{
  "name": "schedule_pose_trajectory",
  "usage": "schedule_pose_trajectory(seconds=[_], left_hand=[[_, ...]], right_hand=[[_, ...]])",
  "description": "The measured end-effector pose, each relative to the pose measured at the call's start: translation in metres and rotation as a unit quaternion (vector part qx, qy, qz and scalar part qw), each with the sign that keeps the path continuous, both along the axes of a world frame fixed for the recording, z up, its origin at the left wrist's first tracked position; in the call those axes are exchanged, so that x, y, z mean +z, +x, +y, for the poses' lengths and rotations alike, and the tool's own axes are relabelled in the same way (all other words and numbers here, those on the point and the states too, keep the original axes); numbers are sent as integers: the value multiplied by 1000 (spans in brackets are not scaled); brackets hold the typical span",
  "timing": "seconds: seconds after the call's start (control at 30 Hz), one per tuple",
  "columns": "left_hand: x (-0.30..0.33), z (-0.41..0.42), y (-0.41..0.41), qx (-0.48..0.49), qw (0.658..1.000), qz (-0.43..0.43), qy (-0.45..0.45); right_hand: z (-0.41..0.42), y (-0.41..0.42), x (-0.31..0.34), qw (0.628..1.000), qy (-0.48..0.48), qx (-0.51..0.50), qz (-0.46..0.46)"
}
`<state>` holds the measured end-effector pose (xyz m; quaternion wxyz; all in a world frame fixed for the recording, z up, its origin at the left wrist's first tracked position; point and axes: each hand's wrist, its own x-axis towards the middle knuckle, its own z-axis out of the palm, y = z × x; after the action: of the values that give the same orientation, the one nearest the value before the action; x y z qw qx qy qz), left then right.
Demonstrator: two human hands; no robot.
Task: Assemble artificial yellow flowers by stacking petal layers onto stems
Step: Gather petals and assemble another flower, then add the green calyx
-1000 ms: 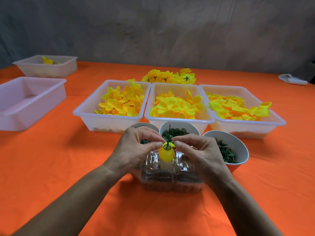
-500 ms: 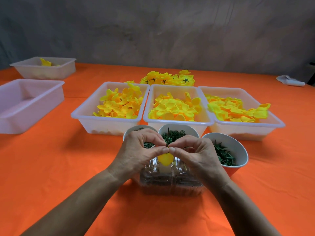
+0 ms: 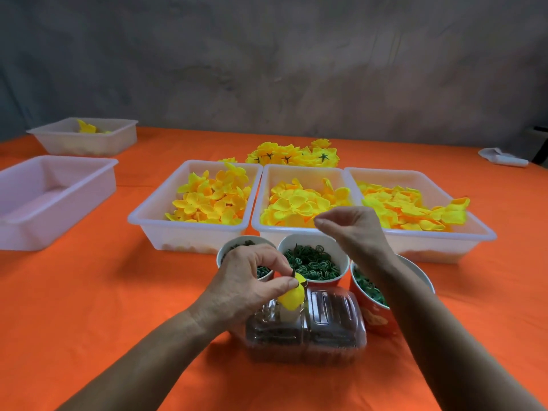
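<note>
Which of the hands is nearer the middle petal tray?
Right. The right hand hovers over the middle petal tray's near rim; the left hand pinches the yellow bud farther back.

We see an orange tablecloth (image 3: 89, 292) covering the whole work surface, under and all round the fingers (image 3: 323, 223). Far to the left of the fingers sits a translucent tray (image 3: 44, 232) with nothing visible inside, its long side angled to the table edge. Well beyond the fingers and off to the right lies a small white crumpled item (image 3: 501, 157) on the cloth; we can't tell what it is. Past it, at the frame edge, a dark object (image 3: 538, 143), unclear. Behind everything we have a mottled grey wall (image 3: 267, 69)
</note>
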<state>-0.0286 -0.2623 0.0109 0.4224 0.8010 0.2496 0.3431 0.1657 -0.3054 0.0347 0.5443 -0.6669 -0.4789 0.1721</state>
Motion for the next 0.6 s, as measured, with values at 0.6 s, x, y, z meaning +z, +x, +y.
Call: schedule_pose_trajectory(seconds=[0.6], left_hand=[[-7, 9, 4, -24, 998, 11, -49]], right_hand=[[107, 34, -24, 910, -234, -83, -333]])
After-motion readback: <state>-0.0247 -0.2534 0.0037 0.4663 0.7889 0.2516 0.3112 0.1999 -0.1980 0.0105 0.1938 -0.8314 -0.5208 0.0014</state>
